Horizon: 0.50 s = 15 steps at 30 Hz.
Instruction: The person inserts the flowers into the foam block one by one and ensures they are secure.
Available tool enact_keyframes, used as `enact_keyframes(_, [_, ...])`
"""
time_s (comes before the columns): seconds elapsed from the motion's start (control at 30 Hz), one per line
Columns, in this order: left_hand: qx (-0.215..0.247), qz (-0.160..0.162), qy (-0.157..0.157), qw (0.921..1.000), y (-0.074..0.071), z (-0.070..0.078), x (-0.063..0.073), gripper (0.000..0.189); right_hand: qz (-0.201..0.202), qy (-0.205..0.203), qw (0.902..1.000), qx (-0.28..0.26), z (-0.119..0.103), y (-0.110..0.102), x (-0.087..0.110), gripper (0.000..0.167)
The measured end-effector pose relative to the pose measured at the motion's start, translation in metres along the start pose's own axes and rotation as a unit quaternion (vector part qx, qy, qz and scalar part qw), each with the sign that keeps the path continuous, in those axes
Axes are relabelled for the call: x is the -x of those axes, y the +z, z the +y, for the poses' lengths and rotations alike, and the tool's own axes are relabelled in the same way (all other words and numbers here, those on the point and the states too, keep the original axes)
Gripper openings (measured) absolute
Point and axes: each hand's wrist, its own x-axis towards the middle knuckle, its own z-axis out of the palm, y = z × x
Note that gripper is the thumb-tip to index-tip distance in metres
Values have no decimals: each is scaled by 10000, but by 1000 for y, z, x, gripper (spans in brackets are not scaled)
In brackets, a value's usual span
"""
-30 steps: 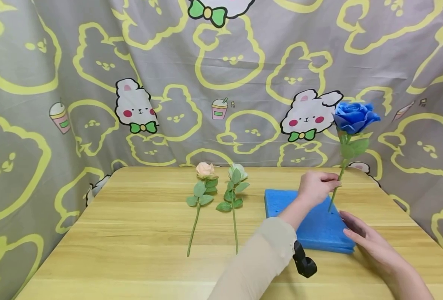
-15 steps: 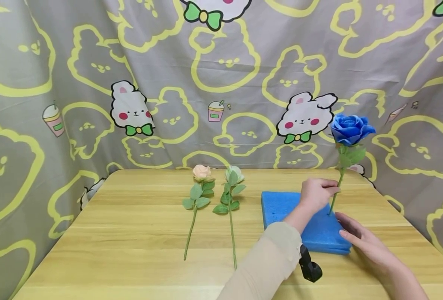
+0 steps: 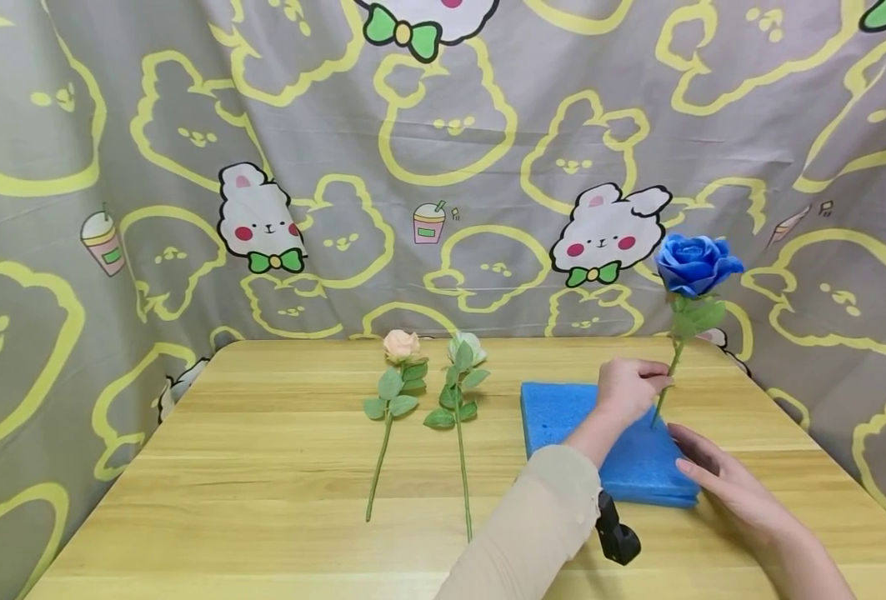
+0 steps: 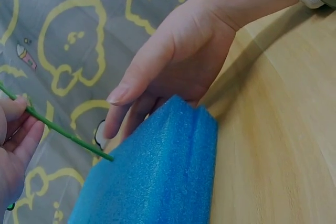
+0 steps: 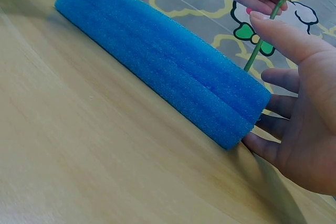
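Observation:
My left hand (image 3: 628, 390) pinches the green stem (image 4: 68, 135) of a blue artificial rose (image 3: 698, 265) between thumb and fingers. The rose stands nearly upright, leaning slightly right, its lower stem end in the top of a blue foam block (image 3: 638, 471) made of stacked layers. At the block's right end is my right hand (image 3: 735, 479), thumb spread from the loosely bent fingers. In the right wrist view, the fingers (image 5: 275, 124) of that hand rest against the block's end. How deep the stem sits inside the foam is hidden.
Left of the block, a peach rose (image 3: 401, 345) and a pale green-white rose (image 3: 467, 348) lie on the wooden table (image 3: 225, 467), stems towards me. A patterned grey curtain (image 3: 352, 125) hangs behind the table. A black device (image 3: 617, 533) is strapped at my left wrist.
The blue rose and my left hand have come down, and the stem sits lower in the foam. My right hand stays at the block's end. The head view has shifted slightly.

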Motion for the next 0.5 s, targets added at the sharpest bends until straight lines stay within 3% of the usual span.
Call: enact_keyframes(0.5, [-343,-120,-290,9989,3,2,2,7,-18,-134,9998,-164,3,-1,0,54])
